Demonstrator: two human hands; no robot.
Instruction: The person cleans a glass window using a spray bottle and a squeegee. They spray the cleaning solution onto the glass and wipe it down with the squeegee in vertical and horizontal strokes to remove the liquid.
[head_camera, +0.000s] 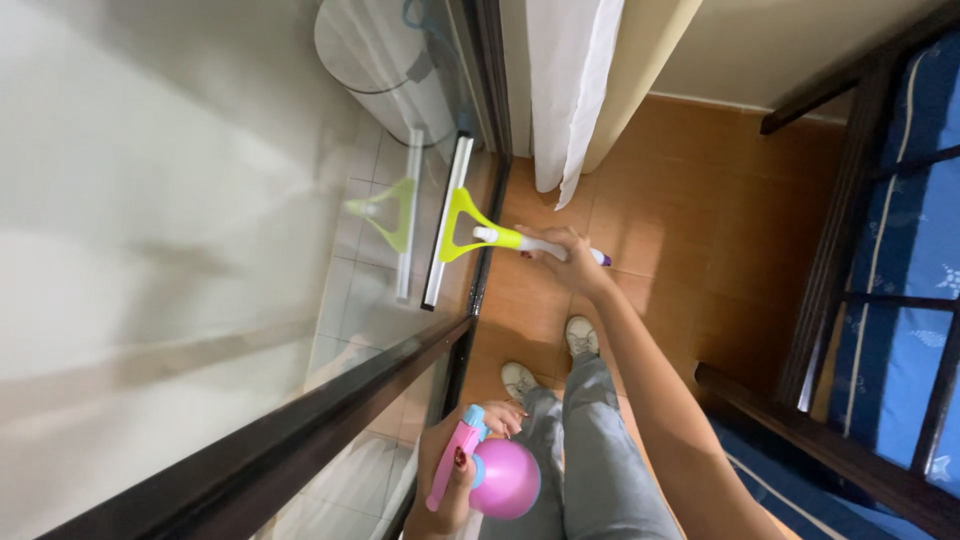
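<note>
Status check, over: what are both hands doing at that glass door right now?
Right hand grips squeegee, blade against glass door. Left hand holds pink spray bottle, low by the legs. Nothing blocking the blade.

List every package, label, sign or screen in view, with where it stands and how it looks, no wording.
No labels, signs or screens show.
Spray bottle: the only container, held in the left hand at bottom centre; round pink-purple body, pink trigger, blue top.
Squeegee: no package; held in the right hand against the glass door; yellow-green frame, white blade.
</note>
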